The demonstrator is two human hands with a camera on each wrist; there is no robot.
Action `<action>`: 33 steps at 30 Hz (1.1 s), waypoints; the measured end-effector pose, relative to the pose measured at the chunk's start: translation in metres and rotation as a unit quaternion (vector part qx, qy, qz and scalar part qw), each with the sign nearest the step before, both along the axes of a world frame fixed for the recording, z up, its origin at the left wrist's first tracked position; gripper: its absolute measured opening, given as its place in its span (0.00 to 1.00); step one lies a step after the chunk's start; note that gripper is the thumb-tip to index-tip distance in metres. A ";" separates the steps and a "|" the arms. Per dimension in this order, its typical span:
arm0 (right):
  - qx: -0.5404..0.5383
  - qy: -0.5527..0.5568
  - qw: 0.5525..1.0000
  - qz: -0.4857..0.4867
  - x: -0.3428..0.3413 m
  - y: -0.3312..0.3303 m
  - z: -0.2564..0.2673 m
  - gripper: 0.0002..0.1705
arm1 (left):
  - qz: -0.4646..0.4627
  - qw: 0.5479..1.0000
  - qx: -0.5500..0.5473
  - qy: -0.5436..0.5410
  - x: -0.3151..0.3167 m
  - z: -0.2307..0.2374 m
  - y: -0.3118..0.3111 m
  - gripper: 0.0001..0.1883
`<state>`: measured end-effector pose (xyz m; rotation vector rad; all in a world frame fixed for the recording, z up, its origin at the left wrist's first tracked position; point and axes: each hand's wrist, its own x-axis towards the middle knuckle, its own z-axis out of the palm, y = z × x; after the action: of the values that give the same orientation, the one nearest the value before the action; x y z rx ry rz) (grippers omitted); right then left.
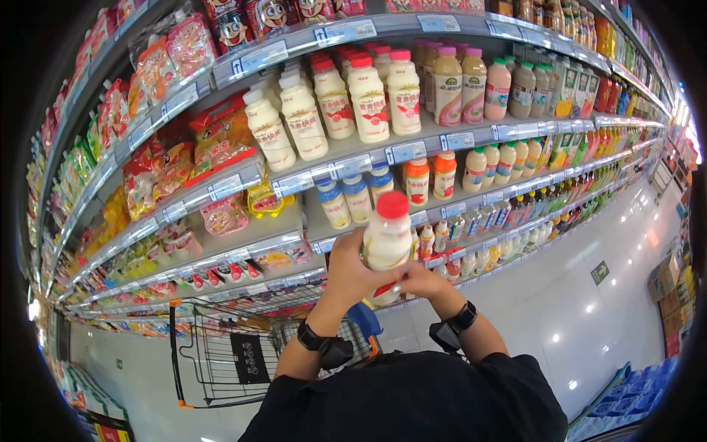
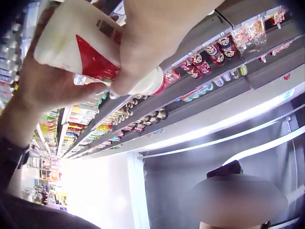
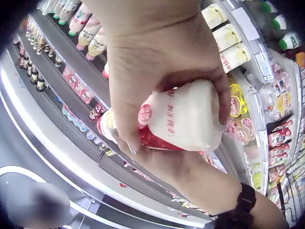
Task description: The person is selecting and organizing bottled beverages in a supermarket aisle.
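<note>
White plastic bottle (image 1: 388, 247) with red cap (image 1: 392, 205): held in both hands, in front of the shelving (image 1: 353, 166) and clear of it. In the head view the cap is uppermost and the bottle tilts slightly.

Left hand (image 1: 350, 267): wrapped around the side of the bottle. Right hand (image 1: 425, 281): set at the lower part of the bottle. The fingers (image 3: 126, 117) of both hands are clamped on the bottle (a red label area shows beside them in both wrist views).

Adjacent items: similar red-capped bottles (image 1: 370, 103) stand on an upper tier; blue-capped bottles (image 1: 357, 197) and orange-capped bottles (image 1: 444, 177) stand one tier lower. A wire shopping cart (image 1: 250, 357) is located below and left of the hands.
</note>
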<state>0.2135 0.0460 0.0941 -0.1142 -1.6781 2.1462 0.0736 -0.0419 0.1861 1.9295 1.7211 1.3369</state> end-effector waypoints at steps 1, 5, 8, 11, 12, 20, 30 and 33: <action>0.042 0.009 0.999 -0.015 0.000 0.004 0.003 0.44 | -0.001 0.997 0.026 0.074 0.001 0.012 -0.004 0.34; 0.263 0.044 0.955 -0.131 -0.013 0.032 0.020 0.40 | -0.026 0.969 0.128 0.211 -0.007 0.011 0.007 0.37; 0.414 0.077 0.870 -0.256 -0.032 0.065 0.067 0.39 | -0.003 0.936 0.233 0.265 -0.027 0.023 0.029 0.41; 0.454 0.212 0.776 -0.383 -0.064 0.092 0.098 0.40 | 0.048 0.926 0.276 0.252 -0.050 0.038 0.062 0.44; 0.474 0.234 0.742 -0.413 -0.077 0.109 0.100 0.38 | 0.072 0.926 0.283 0.239 -0.056 0.042 0.072 0.45; 0.305 0.305 0.803 -0.411 -0.154 0.160 0.069 0.31 | 0.069 0.897 0.336 0.278 -0.129 0.017 0.151 0.32; 0.539 0.044 0.694 -0.476 -0.150 0.150 0.052 0.31 | 0.088 0.891 0.330 0.300 -0.152 -0.025 0.169 0.42; 0.590 -0.001 0.631 -0.504 -0.156 0.151 0.059 0.31 | 0.078 0.893 0.332 0.293 -0.148 -0.019 0.162 0.44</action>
<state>0.0574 0.1967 0.1535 -0.4947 -1.9332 0.0632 -0.0743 0.1204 0.1666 2.8687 1.8391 1.6808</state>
